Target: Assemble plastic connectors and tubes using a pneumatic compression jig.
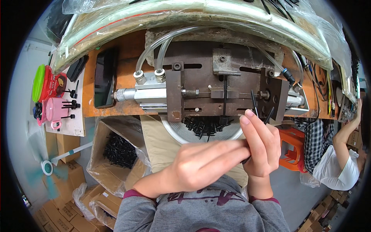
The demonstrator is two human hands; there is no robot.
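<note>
While the right hand (259,145) is gripping thin black ties (254,103) near the press jig (228,87), the left hand (205,164) is closing over it; loose ties risk slipping into the bowl (181,135).

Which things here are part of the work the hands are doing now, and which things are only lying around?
In the work:
- right hand and left hand, together holding thin black strips
- metal press fixture on the bench
- white bowl of black pieces under it

Only lying around:
- pink cup
- red container with a green lid
- dark phone
- orange stool
</note>
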